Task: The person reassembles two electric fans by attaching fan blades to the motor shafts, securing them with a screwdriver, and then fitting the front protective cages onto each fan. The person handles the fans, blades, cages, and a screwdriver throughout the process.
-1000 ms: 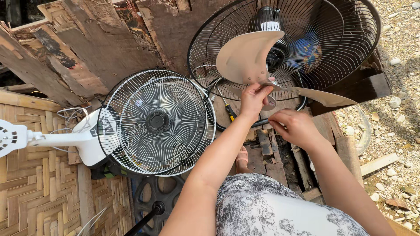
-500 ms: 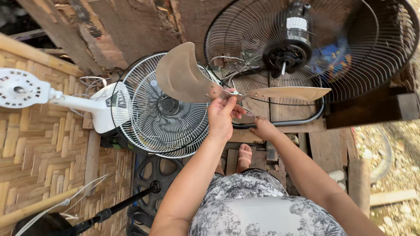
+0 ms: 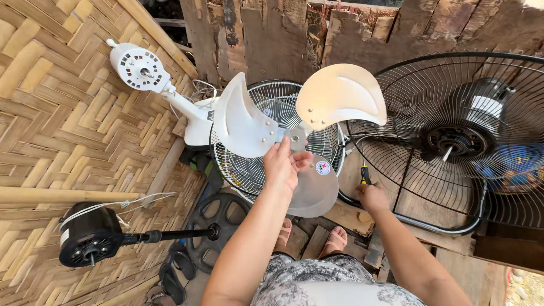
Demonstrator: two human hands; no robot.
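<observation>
**A:** Three pale blades fan out from one hub: that is the fan propeller (image 3: pixel 294 136) I hold up in front of me. My left hand (image 3: pixel 285 163) grips it at the centre, fingers curled over the hub, thumb behind. One blade points up and left, one up and right, one hangs down toward my lap.

**B:** And your other hand?

**A:** My right hand (image 3: pixel 372 197) is lower and to the right, closed around a screwdriver (image 3: pixel 365 175) with a black and yellow handle. Its tip points up. It does not touch the propeller.

**B:** What lies behind the blades?

**A:** A white wire fan guard (image 3: pixel 266 170), round, directly behind the propeller. Just left of it a white fan stand (image 3: pixel 187 113) lies tilted on the woven bamboo wall (image 3: pixel 62 113), its round motor end up and to the left.

**B:** Anything to the right?

**A:** A much larger black fan cage (image 3: pixel 453 90), open toward me, with a black motor (image 3: pixel 456 141) and its bare shaft in the middle. It leans against rough wooden planks (image 3: pixel 362 34).

**B:** And below?

**A:** At lower left a second black motor on a pole (image 3: pixel 93 238) lies across the bamboo. Beside it sits a round black base (image 3: pixel 218 218). My bare feet (image 3: pixel 334 241) show between my arms, above my patterned grey clothing.
</observation>
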